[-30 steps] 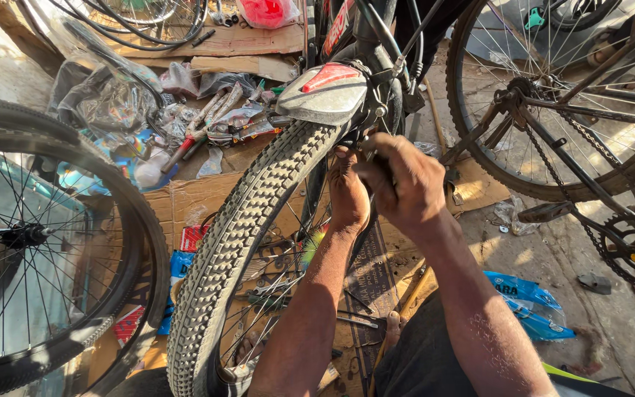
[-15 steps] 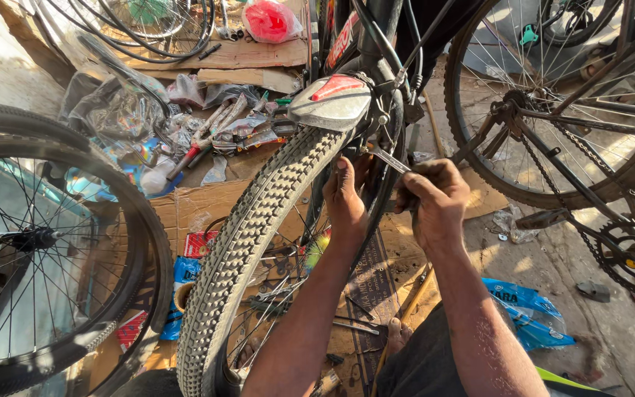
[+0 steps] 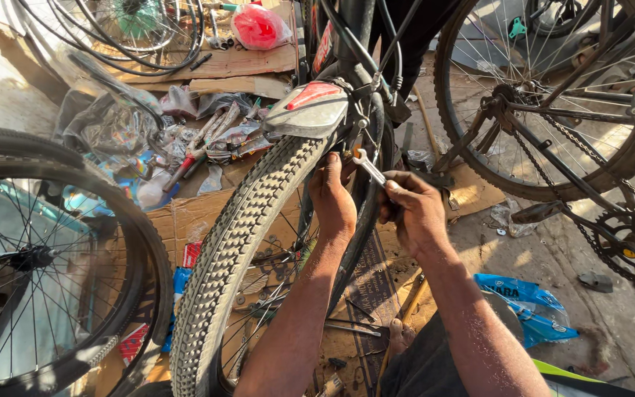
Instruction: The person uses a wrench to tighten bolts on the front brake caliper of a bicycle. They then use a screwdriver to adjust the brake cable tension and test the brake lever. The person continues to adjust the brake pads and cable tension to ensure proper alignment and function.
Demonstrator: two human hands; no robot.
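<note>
While a spanner (image 3: 367,166) bites at a fitting beside the knobby tyre (image 3: 248,235), two hands work close under a grey mudguard (image 3: 309,110).

Nearest, the right hand (image 3: 413,213) wraps shut around the spanner's handle, its open jaw reaching up toward the brake area; the left hand (image 3: 332,198) presses curled against the tyre's inner side, its grip hidden. Keeping the jaw square on the fitting and the wheel steadied looks the sound way to turn it. Beyond lie scattered tools (image 3: 200,143) on cardboard (image 3: 244,62), a red bag (image 3: 257,26), and another bicycle's rear wheel (image 3: 553,95).
</note>
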